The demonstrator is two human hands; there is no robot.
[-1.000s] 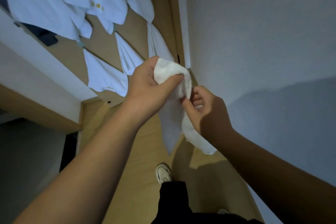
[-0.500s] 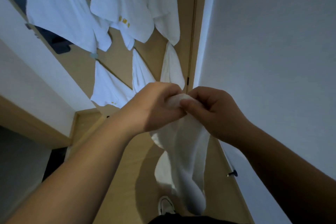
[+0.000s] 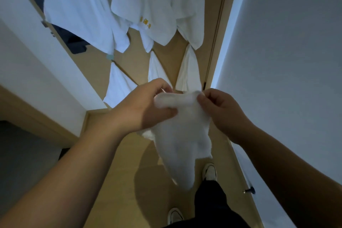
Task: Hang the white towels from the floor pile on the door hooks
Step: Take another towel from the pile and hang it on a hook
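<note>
Off to my left a white wall [image 3: 31,72] runs back to the wooden door [image 3: 167,55], where white towels already hang in two rows: a large one [image 3: 77,11] at the upper left, one with small yellow marks [image 3: 146,7] beside it, another [image 3: 188,5] further right, and three narrower ones below them [image 3: 118,87], [image 3: 157,72], [image 3: 188,72]. My left hand [image 3: 146,105] is closed on the left end of the white towel [image 3: 183,135] I hold up in front of the door, thumb pressed across the bunched top edge and fingers curled behind it. That towel's upper edge is stretched in a short band between my hands, and the rest hangs loose, tapering to a point above the wooden floor [image 3: 114,181], clear of it. My right hand [image 3: 222,113] pinches the right end of the same edge between thumb and forefinger, the other fingers folded in. Below the cloth I see my dark trousers [image 3: 209,203] and both white shoes [image 3: 210,171], [image 3: 174,215]. At the right, a grey wall [image 3: 288,61] fills the view, with a small dark doorstop [image 3: 250,190] near its base.
</note>
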